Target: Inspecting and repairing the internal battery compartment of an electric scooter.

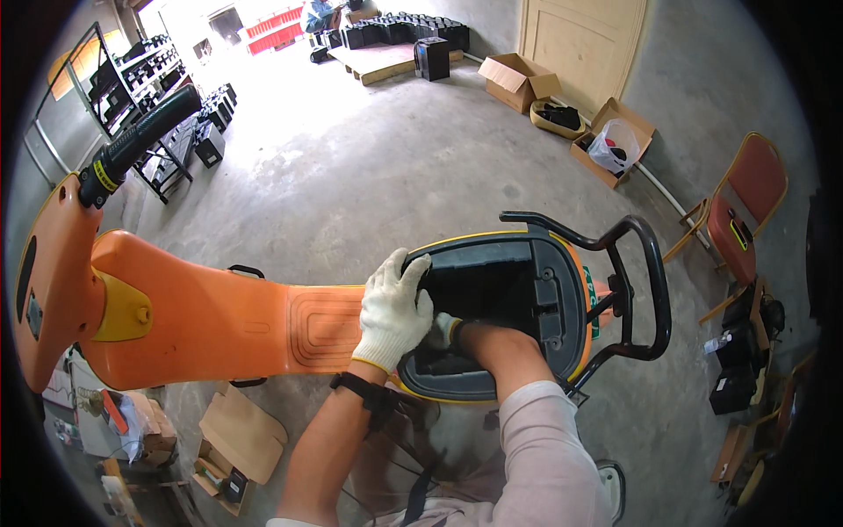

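An orange electric scooter stands crosswise in front of me, its handlebar at the left. Its black seat compartment is uncovered, with a dark hollow inside. My left hand, in a white knitted glove, lies on the compartment's front rim beside the footboard. Its fingers are stretched out, the thumb apart, and nothing shows in it. My right hand reaches down into the hollow, close to the left hand. Only part of its glove shows; the fingers are hidden, so what they touch is out of sight.
A black tubular rack juts from the scooter's rear. Cardboard boxes and a red chair stand along the right wall. At the lower left lies an opened carton. Several black battery-like blocks sit far back, near a person.
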`<act>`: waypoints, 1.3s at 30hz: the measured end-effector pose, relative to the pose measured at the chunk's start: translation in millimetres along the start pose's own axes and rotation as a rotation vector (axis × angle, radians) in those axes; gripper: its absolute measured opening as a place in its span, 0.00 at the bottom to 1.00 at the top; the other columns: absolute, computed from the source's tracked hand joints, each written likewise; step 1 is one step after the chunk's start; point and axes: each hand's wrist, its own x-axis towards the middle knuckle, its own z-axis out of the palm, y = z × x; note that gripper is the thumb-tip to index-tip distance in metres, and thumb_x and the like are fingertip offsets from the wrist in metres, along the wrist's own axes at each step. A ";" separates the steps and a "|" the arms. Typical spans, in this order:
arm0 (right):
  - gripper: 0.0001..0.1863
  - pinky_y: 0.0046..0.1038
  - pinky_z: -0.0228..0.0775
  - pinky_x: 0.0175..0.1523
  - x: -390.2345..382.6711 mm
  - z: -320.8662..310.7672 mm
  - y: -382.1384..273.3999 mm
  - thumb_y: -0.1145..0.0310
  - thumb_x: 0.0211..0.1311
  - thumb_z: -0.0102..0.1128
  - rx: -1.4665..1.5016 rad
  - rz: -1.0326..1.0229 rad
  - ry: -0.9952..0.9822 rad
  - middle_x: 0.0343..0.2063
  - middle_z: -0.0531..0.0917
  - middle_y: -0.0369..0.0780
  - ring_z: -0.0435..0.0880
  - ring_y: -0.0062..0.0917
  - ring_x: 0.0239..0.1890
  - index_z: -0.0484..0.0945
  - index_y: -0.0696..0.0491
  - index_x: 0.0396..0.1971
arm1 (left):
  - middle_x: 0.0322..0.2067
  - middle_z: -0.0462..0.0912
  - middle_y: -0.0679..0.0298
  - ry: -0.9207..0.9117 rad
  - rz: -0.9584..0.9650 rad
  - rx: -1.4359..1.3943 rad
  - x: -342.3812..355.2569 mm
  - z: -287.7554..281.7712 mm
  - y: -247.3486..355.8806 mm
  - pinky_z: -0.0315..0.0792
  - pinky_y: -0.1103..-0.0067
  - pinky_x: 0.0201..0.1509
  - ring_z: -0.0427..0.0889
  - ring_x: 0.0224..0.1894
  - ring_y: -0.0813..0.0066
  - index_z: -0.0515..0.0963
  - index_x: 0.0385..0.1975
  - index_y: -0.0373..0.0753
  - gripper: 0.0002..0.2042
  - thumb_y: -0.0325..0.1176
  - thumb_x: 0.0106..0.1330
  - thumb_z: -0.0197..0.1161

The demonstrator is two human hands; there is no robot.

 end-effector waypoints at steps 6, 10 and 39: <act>0.20 0.39 0.71 0.66 10.3 -90.0 0.3 0.55 0.73 0.51 0.440 0.189 -0.388 0.55 0.85 0.46 0.82 0.41 0.58 0.84 0.46 0.55 | 0.65 0.72 0.51 0.008 0.013 0.009 0.4 -0.6 0.1 0.69 0.58 0.69 0.72 0.65 0.45 0.76 0.60 0.48 0.24 0.30 0.61 0.62; 0.19 0.38 0.71 0.66 6.5 -154.1 -3.5 0.54 0.73 0.51 0.488 0.222 -0.359 0.55 0.85 0.46 0.82 0.41 0.59 0.84 0.44 0.54 | 0.65 0.72 0.50 0.000 0.002 -0.009 0.2 -0.9 -0.1 0.69 0.58 0.70 0.72 0.65 0.45 0.76 0.60 0.48 0.24 0.30 0.60 0.62; 0.19 0.39 0.76 0.60 11.9 -133.0 -0.6 0.54 0.71 0.52 0.471 0.222 -0.360 0.51 0.87 0.47 0.85 0.44 0.54 0.86 0.46 0.51 | 0.65 0.72 0.49 0.006 0.022 -0.007 0.8 0.1 -1.7 0.68 0.58 0.70 0.72 0.66 0.45 0.76 0.60 0.47 0.25 0.30 0.60 0.62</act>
